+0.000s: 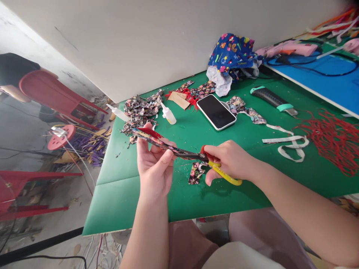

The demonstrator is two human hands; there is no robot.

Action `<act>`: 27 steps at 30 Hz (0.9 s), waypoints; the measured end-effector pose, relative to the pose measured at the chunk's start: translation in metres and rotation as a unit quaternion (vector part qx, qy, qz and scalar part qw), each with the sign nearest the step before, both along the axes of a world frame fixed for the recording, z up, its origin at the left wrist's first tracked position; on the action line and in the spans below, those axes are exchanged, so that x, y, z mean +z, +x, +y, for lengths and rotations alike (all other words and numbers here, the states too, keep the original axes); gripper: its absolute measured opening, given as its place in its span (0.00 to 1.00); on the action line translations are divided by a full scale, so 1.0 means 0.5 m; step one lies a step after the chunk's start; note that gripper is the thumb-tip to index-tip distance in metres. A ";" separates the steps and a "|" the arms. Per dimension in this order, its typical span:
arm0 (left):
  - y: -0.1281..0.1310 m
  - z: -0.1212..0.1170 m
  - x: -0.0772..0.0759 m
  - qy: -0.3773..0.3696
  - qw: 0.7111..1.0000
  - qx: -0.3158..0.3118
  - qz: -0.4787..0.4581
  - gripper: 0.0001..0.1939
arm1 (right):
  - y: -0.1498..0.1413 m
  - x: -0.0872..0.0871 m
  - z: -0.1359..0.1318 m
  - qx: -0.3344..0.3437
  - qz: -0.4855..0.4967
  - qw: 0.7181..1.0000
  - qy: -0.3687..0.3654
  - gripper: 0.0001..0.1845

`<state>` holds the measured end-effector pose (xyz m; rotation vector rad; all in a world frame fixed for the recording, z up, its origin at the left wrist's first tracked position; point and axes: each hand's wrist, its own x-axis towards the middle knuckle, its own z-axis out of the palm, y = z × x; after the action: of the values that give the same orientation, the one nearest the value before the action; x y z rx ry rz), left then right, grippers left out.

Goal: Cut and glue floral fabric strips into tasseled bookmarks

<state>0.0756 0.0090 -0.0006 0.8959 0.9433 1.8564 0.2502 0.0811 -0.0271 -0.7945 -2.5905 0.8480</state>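
Bottles: two, small translucent white plastic with pointed nozzles; one (119,112) beside the heaped dark floral scraps (141,108), the other (169,115) just right of them.
Single items: one white-edged black-screened phone (217,112); one black-and-teal utility knife (270,99); one pair of scissors with yellow and red handles (228,177).
Scraps: one small loose floral fabric piece (195,173) below the blades; heap too tangled to count.
Red strings: one loose tangle (336,140) at table right, strands uncountable; white ribbon (293,144) curled beside it.
Left hand (155,168): partly curled, thumb pinching the dark floral fabric strip (153,139) against the fingers; red material (148,131) lies along it.
Right hand (234,160): closed round the scissor handles, blades reaching to the strip by the left thumb.
Strip: raised over the green table (117,201), slanting down toward the scissors.
Bottle contents: cannot tell.
Blue patterned cloth (234,54): bunched at back; anything inside, cannot tell.
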 end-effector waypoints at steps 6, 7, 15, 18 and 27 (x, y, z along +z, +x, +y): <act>0.002 0.000 0.000 0.005 1.000 -0.001 -0.009 0.31 | 0.001 0.002 0.002 -0.001 -0.013 1.000 -0.009 0.17; 0.002 0.000 0.000 0.005 1.000 -0.002 -0.010 0.31 | 0.002 0.002 0.002 0.000 -0.014 1.000 -0.010 0.18; 0.001 -0.003 0.001 0.002 1.000 -0.006 -0.013 0.32 | 0.002 0.000 0.000 0.000 -0.001 1.000 -0.011 0.24; 0.002 -0.003 0.002 -0.002 1.000 -0.004 -0.014 0.32 | 0.001 -0.002 0.000 -0.002 0.011 1.000 -0.006 0.25; 0.001 -0.003 0.002 -0.014 1.000 0.011 -0.003 0.32 | 0.001 -0.003 0.002 0.011 -0.003 1.000 0.005 0.18</act>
<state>0.0761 0.0074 0.0004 0.8660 0.9772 1.8590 0.2508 0.0823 -0.0284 -0.7684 -2.6105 0.8408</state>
